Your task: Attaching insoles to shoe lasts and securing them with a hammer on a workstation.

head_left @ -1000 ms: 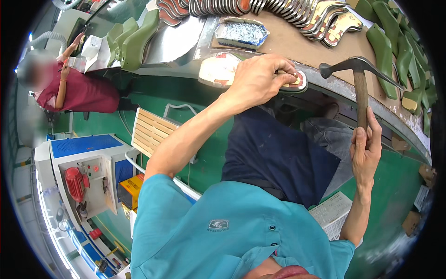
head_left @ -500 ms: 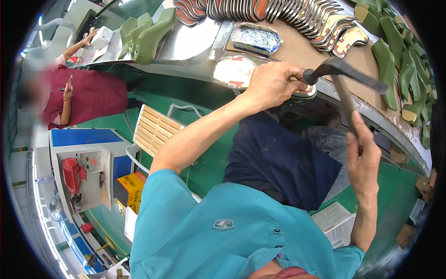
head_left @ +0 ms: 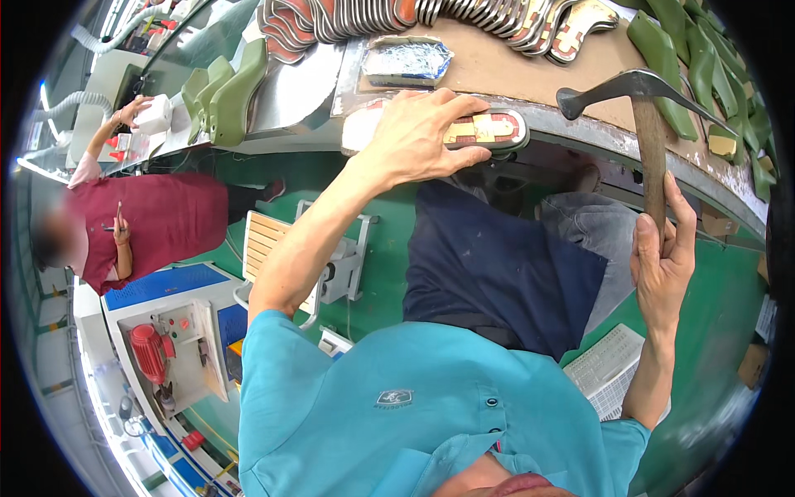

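In my right hand (head_left: 665,257) is a hammer (head_left: 649,141), gripped by its wooden handle. The dark metal head is raised, one end rounded and the other long and tapered. My left hand (head_left: 414,137) lies over an insole (head_left: 499,128) with a cream, red and yellow pattern, at the near edge of the bench. Thumb and fingers grip it from both sides. The toe end shows past the fingers, above a dark rim. My palm hides the middle, and a pale end shows left of my wrist. The hammer is apart from the insole.
A long row of insoles (head_left: 364,21) stands along the back of the bench (head_left: 563,91), near a foil-wrapped block (head_left: 407,62). Green shoe lasts (head_left: 240,95) stand left, more (head_left: 658,50) right. A co-worker in a dark red apron (head_left: 170,215) is at far left, beside a wooden-slatted chair (head_left: 269,240).
My right hand has lifted the hammer away to the right of the insole. My left fingers have slid back, leaving its toe end showing. The whole view has shifted slightly.
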A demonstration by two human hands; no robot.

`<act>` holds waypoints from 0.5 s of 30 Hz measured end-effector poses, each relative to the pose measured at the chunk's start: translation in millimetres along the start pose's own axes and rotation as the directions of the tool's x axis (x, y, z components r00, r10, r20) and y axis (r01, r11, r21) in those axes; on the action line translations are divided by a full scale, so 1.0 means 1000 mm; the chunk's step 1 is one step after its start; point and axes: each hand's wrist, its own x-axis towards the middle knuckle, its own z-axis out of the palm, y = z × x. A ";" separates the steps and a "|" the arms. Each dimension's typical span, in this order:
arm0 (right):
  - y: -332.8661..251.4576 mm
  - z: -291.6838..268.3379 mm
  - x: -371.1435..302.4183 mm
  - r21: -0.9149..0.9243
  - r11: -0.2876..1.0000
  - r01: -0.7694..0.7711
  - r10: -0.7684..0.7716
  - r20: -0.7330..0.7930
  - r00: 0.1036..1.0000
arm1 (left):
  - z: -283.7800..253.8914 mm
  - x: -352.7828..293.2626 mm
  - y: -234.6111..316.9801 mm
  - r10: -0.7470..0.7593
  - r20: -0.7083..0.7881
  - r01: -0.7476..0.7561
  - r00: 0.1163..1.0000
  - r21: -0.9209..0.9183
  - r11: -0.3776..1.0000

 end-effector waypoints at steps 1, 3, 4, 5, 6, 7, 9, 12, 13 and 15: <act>0.002 0.000 0.001 -0.064 0.997 0.035 -0.036 -0.004 0.999 | 0.000 0.001 0.000 0.002 -0.011 -0.002 1.000 0.004 1.000; 0.008 0.001 0.003 -0.095 0.993 0.074 -0.073 0.022 0.997 | 0.002 0.002 0.001 -0.010 0.004 0.010 1.000 0.003 1.000; 0.009 0.002 0.004 -0.123 0.985 0.120 -0.113 0.056 0.992 | 0.002 0.001 0.001 -0.030 0.015 0.030 0.999 0.005 1.000; 0.006 0.003 0.004 -0.122 0.985 0.122 -0.115 0.059 0.992 | 0.002 0.001 0.001 -0.033 0.013 0.033 0.999 0.005 0.999; 0.002 0.004 0.005 -0.157 0.978 0.137 -0.122 0.102 0.987 | 0.003 0.001 0.002 -0.017 -0.007 0.017 1.000 0.009 1.000; -0.002 0.006 0.006 -0.190 0.969 0.156 -0.129 0.147 0.981 | 0.003 0.000 0.002 -0.003 -0.027 0.004 1.000 0.015 1.000; -0.007 0.002 0.008 -0.273 0.931 0.241 -0.204 0.159 0.966 | 0.003 0.000 0.004 -0.013 -0.027 0.013 1.000 0.033 0.999; -0.036 0.001 0.016 -0.282 0.860 0.425 -0.438 0.018 0.899 | 0.002 -0.004 0.005 -0.041 -0.028 0.043 0.999 0.056 0.997; -0.050 0.006 0.014 -0.107 0.912 0.395 -0.404 -0.084 0.911 | 0.002 -0.003 0.005 -0.040 -0.031 0.042 0.999 0.048 0.998; -0.066 0.003 0.017 -0.006 0.873 0.488 -0.486 -0.088 0.869 | 0.006 -0.003 0.004 -0.025 -0.058 0.028 0.998 0.041 0.999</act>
